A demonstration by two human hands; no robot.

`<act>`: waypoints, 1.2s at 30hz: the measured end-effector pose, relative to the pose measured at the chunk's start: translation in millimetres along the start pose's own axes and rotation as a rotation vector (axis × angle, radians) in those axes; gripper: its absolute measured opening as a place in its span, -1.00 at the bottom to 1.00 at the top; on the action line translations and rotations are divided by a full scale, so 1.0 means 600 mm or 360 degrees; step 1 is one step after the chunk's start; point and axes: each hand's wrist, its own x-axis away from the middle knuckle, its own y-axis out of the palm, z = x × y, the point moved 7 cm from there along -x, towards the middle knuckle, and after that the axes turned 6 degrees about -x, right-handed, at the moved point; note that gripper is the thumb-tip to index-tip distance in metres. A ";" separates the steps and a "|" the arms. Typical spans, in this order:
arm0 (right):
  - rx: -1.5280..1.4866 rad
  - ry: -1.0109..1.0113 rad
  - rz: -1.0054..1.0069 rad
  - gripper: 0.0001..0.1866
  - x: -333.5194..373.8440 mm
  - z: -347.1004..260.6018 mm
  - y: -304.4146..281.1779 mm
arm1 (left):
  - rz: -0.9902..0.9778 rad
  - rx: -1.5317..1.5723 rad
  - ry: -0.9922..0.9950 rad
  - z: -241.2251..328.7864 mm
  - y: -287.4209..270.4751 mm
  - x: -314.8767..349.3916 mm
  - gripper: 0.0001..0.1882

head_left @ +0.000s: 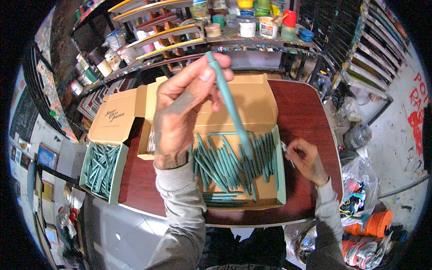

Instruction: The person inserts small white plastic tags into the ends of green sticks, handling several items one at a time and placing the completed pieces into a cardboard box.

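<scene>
My left hand [189,96] is raised over the middle box, pinching a slim teal pen-like stick [227,96] near its upper end. The stick slants down to the right, its lower end above the box. Below it, the open cardboard box [281,189] holds many similar teal sticks [222,162], most side by side at a slant, some crosswise along the front. My right hand [306,157] is just right of this box over the table, fingers curled together around something thin and pale, too small to name.
An open box [118,180] filled with teal sticks stands at the table's left edge. Thin whitish pieces [151,141] lie in a box behind my left wrist. The dark red table [292,103] has shelves of paint pots [246,29] behind it. Orange rope spools [378,223] are at right.
</scene>
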 end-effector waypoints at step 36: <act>-0.1279 -0.0315 -0.0092 -0.80 -0.163 -0.289 0.077 | 0.0053 -0.0116 0.0141 0.009 0.024 0.005 -0.64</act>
